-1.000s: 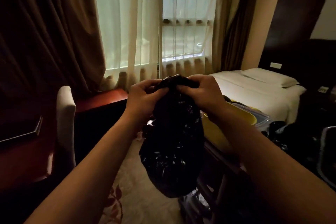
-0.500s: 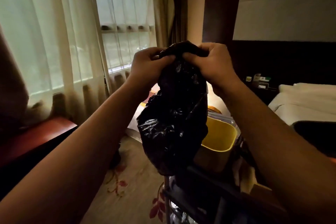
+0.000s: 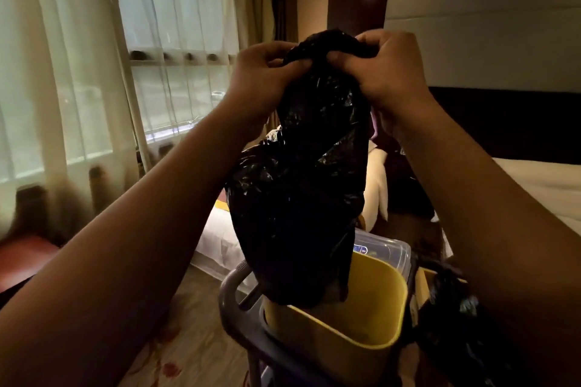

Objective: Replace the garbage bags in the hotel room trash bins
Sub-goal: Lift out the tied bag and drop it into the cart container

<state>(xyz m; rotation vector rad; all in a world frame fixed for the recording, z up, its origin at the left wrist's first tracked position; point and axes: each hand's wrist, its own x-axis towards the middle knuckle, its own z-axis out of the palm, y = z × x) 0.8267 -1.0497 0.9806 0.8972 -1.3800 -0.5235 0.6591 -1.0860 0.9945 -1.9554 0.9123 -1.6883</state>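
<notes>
A: What does the left hand [image 3: 261, 78] hold?
B: Its curled fingers pinch the gathered top of the black garbage bag [image 3: 298, 198].
A: And the right hand [image 3: 386, 72]?
B: It grips the same top. The bag hangs bulging, and its bottom is at the mouth of the yellow bin [image 3: 377, 311].

The near part of the mouth of the bin [image 3: 379, 295] we find open from above; the hanging bag [image 3: 298, 198] covers its far side. A cart rail [image 3: 227, 287] bounds the bin at left, a clear box [image 3: 390, 250] stands just behind, and a dark bundle [image 3: 452, 308] lies at right.
</notes>
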